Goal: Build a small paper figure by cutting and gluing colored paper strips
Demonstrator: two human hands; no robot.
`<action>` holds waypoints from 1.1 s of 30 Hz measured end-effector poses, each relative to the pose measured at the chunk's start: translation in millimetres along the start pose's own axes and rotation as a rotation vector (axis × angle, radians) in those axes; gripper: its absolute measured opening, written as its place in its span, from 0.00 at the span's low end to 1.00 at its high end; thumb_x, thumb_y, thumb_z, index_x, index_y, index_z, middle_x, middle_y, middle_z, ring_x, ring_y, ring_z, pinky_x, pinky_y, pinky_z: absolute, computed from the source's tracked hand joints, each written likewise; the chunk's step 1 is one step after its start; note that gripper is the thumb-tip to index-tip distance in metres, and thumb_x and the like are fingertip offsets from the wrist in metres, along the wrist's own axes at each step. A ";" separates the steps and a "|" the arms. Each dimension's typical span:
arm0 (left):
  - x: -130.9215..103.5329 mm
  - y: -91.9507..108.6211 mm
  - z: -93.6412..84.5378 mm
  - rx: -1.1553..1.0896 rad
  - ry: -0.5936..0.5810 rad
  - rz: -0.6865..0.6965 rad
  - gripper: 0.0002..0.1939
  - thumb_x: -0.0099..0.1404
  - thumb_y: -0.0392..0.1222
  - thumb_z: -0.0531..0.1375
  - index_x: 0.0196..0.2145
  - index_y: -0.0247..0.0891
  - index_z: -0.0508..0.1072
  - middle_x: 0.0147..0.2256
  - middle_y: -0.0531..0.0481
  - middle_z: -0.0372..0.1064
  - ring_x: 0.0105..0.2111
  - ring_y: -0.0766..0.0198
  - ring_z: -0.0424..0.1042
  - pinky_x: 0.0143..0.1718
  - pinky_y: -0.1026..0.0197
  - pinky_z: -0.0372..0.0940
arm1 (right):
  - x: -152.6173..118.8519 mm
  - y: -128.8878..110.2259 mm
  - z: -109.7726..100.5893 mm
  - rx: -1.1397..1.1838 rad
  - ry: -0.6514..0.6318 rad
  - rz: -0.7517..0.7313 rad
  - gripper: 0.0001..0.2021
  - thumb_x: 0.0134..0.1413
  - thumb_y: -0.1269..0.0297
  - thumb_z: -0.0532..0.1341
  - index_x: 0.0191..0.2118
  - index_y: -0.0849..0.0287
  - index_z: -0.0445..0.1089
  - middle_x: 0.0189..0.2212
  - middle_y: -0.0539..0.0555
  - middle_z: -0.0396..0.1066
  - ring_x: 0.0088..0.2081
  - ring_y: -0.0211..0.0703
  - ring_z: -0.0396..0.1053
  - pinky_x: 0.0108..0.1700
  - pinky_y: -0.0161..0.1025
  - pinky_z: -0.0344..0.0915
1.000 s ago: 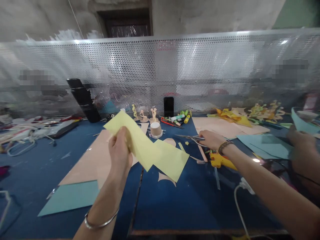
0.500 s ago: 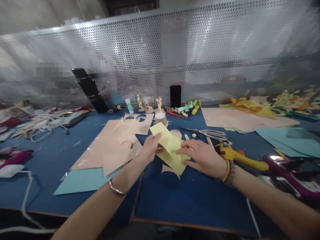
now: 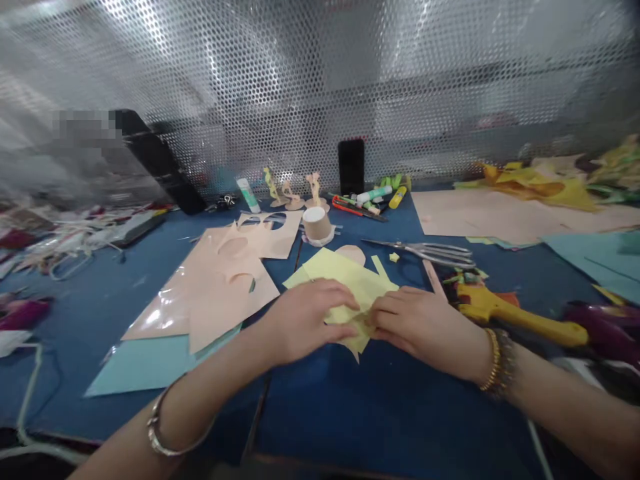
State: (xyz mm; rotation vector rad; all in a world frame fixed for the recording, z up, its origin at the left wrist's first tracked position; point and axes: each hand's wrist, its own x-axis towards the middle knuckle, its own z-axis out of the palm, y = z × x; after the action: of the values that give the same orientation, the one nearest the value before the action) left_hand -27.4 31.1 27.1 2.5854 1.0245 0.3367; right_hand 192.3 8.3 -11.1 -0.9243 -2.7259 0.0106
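Pale yellow paper lies under both hands at the middle of the blue table, two layers showing at its upper left. My left hand bends over its near left part, thumb and fingers on the sheet with a small gap between them. From the other side my right hand pinches the paper's near right edge, fingers pressed together. The fingertips of the two hands nearly meet. A peach paper disc shows partly behind the sheet. Beyond it stands a small paper-wrapped cup.
Silver scissors and a yellow-handled glue gun lie to the right. Cut peach sheets and blue paper are at left. Behind stand small paper figures, a glue stick and a black phone.
The yellow paper has come down flatter onto the table. My left hand has moved from its upper left corner to its near side; my right fingers have closed on the edge. The view has tilted down.
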 end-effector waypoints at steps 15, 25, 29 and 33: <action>-13.1 4.2 35.3 -0.023 0.045 0.015 0.06 0.65 0.42 0.57 0.35 0.42 0.75 0.40 0.52 0.77 0.42 0.59 0.74 0.44 0.56 0.66 | -3.6 4.3 -1.2 0.145 0.046 0.059 0.05 0.59 0.65 0.59 0.35 0.56 0.73 0.33 0.50 0.73 0.37 0.42 0.69 0.43 0.42 0.59; -16.7 2.4 38.6 -0.096 0.090 -0.009 0.05 0.59 0.43 0.64 0.34 0.42 0.74 0.40 0.54 0.76 0.41 0.59 0.74 0.45 0.54 0.66 | -3.3 2.1 3.5 0.239 0.006 0.073 0.04 0.59 0.64 0.59 0.35 0.56 0.72 0.33 0.50 0.72 0.36 0.42 0.68 0.40 0.42 0.60; -16.2 6.1 43.3 -0.039 0.117 -0.020 0.08 0.56 0.44 0.66 0.33 0.41 0.73 0.39 0.53 0.76 0.40 0.57 0.74 0.44 0.52 0.65 | -3.1 2.1 1.2 0.247 -0.007 0.099 0.05 0.60 0.66 0.58 0.36 0.55 0.72 0.33 0.50 0.71 0.35 0.41 0.68 0.39 0.41 0.60; -15.7 9.4 46.9 -0.015 0.182 0.003 0.02 0.60 0.36 0.60 0.30 0.40 0.71 0.35 0.55 0.75 0.38 0.62 0.74 0.47 0.55 0.64 | -2.3 3.5 -1.8 0.279 -0.013 0.118 0.07 0.60 0.68 0.57 0.36 0.54 0.73 0.33 0.49 0.71 0.36 0.38 0.68 0.39 0.38 0.61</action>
State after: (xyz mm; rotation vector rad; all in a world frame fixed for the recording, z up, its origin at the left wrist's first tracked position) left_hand -17.0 3.3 -13.6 2.5799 1.0739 0.5876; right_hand 196.6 9.5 -10.2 -1.0007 -2.5877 0.4092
